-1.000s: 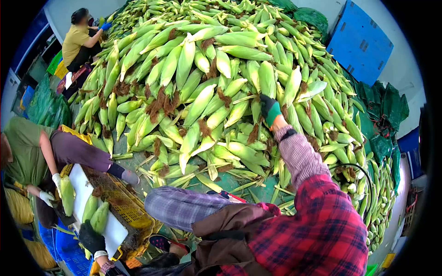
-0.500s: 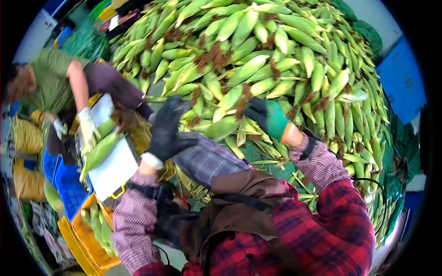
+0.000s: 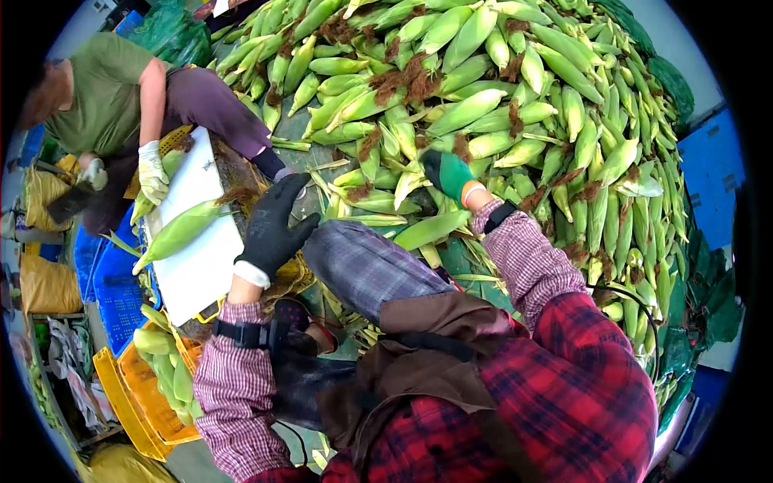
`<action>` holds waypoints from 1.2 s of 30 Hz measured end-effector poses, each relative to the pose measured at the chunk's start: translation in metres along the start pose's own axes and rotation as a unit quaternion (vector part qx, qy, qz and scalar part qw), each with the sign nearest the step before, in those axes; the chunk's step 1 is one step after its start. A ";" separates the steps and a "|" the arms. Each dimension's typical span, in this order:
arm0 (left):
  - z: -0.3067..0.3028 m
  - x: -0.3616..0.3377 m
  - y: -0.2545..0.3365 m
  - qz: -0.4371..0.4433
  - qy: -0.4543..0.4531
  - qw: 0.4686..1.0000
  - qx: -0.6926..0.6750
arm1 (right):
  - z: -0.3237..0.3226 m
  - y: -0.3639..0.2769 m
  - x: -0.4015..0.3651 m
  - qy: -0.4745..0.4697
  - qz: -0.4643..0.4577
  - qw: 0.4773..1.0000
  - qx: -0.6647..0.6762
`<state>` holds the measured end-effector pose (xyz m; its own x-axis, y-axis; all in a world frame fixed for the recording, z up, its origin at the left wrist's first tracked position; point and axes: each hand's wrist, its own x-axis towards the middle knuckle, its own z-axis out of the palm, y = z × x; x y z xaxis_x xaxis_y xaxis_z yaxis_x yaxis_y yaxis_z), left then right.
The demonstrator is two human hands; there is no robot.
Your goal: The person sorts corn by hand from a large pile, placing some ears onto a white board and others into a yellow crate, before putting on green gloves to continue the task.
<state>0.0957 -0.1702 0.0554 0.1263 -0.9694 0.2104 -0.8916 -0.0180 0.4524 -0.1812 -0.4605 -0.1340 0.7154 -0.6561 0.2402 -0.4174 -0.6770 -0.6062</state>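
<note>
My left hand (image 3: 278, 225), in a black glove, has its fingers spread and holds nothing. It hovers between my knee and a white board (image 3: 211, 262). My right hand (image 3: 448, 175), in a black and green glove, is at the near edge of a heap of unhusked corn (image 3: 475, 113). Its fingers are closed at the upper end of a pale green ear of corn (image 3: 410, 184); the fingertips are partly hidden. Below that hand lies another green ear (image 3: 432, 229). On the white board rests an ear with brown silk (image 3: 179, 234).
A co-worker in a green shirt (image 3: 109, 92) sits at the left, one gloved hand (image 3: 152, 173) at corn by the board and a dark blade (image 3: 71, 203) in the other. Blue crates (image 3: 121, 298) and a yellow crate (image 3: 145, 394) with corn stand below. Husk scraps litter the floor.
My right hand has moved slightly left and closed at an ear on the heap. My left hand stays spread near the board. The view has shifted, and the co-worker's hand has moved back from the board's ear.
</note>
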 end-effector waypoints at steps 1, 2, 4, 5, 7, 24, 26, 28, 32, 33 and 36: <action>-0.006 -0.001 0.007 0.003 0.005 1.000 0.005 | 0.012 0.026 -0.020 -0.103 0.022 0.992 -0.074; -0.010 -0.004 0.011 -0.012 -0.004 1.000 0.010 | 0.017 0.030 -0.043 -0.191 0.028 0.967 -0.166; -0.014 -0.011 0.014 -0.012 -0.003 1.000 0.029 | 0.031 0.046 -0.090 -0.327 0.036 0.905 -0.269; -0.013 -0.015 0.013 -0.011 -0.005 0.999 0.040 | 0.044 0.061 -0.111 -0.374 0.041 0.883 -0.282; -0.010 -0.024 0.007 -0.025 -0.014 0.998 0.053 | 0.059 0.063 -0.134 -0.247 -0.006 0.893 -0.377; 0.011 0.021 0.027 0.072 -0.035 0.988 0.130 | -0.080 -0.085 -0.050 -0.280 0.175 0.905 0.268; 0.016 0.025 0.026 0.088 -0.040 0.983 0.155 | -0.126 -0.104 -0.048 -0.273 0.267 0.882 0.277; 0.012 0.027 0.010 0.075 -0.008 0.985 0.158 | -0.187 -0.079 -0.066 -0.151 0.343 0.871 0.317; 0.003 0.020 -0.033 0.037 0.025 0.994 0.098 | -0.357 0.030 -0.217 0.243 0.206 0.913 0.255; 0.002 0.018 -0.044 0.031 0.024 0.996 0.084 | -0.398 0.055 -0.258 0.310 0.220 0.909 0.170; -0.001 0.017 -0.043 0.021 0.059 0.998 0.022 | -0.498 0.123 -0.354 0.300 0.362 0.844 -0.258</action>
<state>0.1370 -0.1857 0.0406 0.1369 -0.9340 0.3301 -0.9147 0.0087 0.4040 -0.7649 -0.4774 0.0836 -0.1794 -0.9063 0.3827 -0.9225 0.0197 -0.3856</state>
